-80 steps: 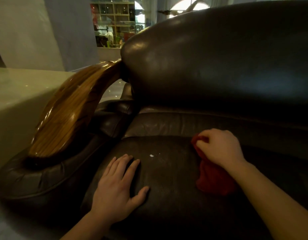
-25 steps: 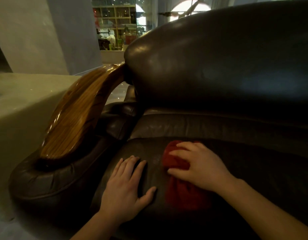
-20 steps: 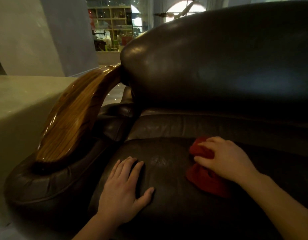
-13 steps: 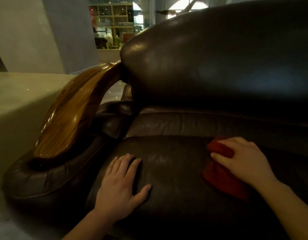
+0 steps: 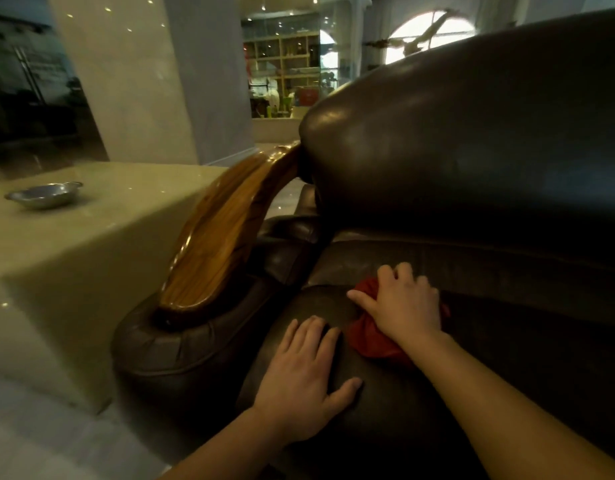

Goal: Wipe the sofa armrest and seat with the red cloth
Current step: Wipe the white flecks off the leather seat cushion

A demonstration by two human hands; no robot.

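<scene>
right hand (image 5: 404,304) presses the red cloth (image 5: 371,337) on the seat (image 5: 437,393), left hand (image 5: 300,370) flat and empty; no writing legible.

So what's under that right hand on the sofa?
The red cloth, bunched on the dark leather seat beneath the right hand. Its edges show beside the hand; the middle part is covered.

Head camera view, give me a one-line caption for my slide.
Right hand presses the red cloth onto the dark leather sofa seat near the wooden armrest; left hand lies flat beside it.
</scene>
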